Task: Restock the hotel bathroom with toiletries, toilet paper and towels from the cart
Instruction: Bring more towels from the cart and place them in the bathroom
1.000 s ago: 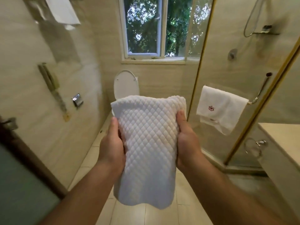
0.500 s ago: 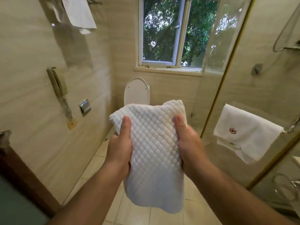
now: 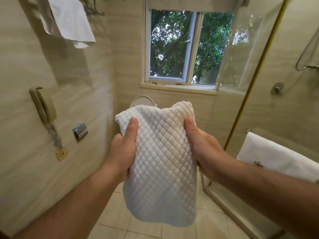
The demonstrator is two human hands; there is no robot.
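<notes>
Our left hand (image 3: 123, 150) and right hand (image 3: 202, 149) each grip a side of the white quilted towel (image 3: 162, 161), thumbs pressed flat on its front and fingers curled out of sight behind it. That hold matches a second ago. The towel hangs folded between the hands at chest height, its lower end loose above the tiled floor (image 3: 114, 226) and touching nothing else. What has changed is the room around it. Our view has lifted and swung left, so the toilet (image 3: 142, 100) that stood clear above the towel is now mostly hidden behind its top edge. The window (image 3: 186, 47) fills the upper middle. The wall rack (image 3: 94, 11) with a white towel (image 3: 70, 19) draped over it has come well into view at upper left. The wall phone (image 3: 44, 107) and the metal paper holder (image 3: 80, 131) sit closer on the left wall. The monogrammed towel (image 3: 276, 161) on the shower door has slid to the lower right edge, and the bench seen earlier on the right has dropped out of view. We read this as walking further in and looking up toward the rack. The towel is not yet placed, and the rack looks the likeliest spot for it. Whether the paper holder has a roll, we cannot tell.
</notes>
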